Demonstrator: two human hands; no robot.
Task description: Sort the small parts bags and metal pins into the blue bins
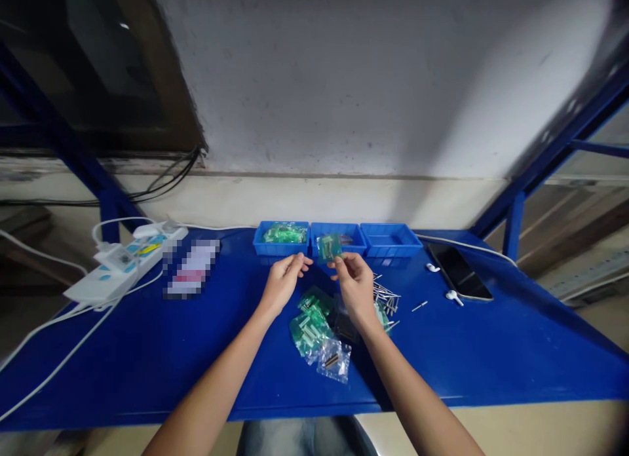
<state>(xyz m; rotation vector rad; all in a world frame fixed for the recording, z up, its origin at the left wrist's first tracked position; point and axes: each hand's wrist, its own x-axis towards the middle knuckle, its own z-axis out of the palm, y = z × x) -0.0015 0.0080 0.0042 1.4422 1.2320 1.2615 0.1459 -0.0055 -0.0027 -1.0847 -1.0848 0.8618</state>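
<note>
My right hand (354,280) pinches a small clear bag with a greenish tint (329,247), held up in front of the middle blue bin (351,249). Small pale pieces show inside it, too small to name. To the left, my left hand (285,280) hovers with loosely bent fingers and nothing visible in them. Between my forearms lies a pile of green-tinted bags (310,330) with pale strips inside. At its near edge sits a clear bag (335,360) holding dark rods. Slim metal pins (387,297) lie beyond my right wrist, which partly covers them.
A left bin (281,248) holds green bags, beside a right bin (392,240). On the right lie a phone (460,272) and white earbuds (453,297). A power strip (122,263) with white cables and a blurred-out item (192,269) occupy the left. Blue frame posts flank the table.
</note>
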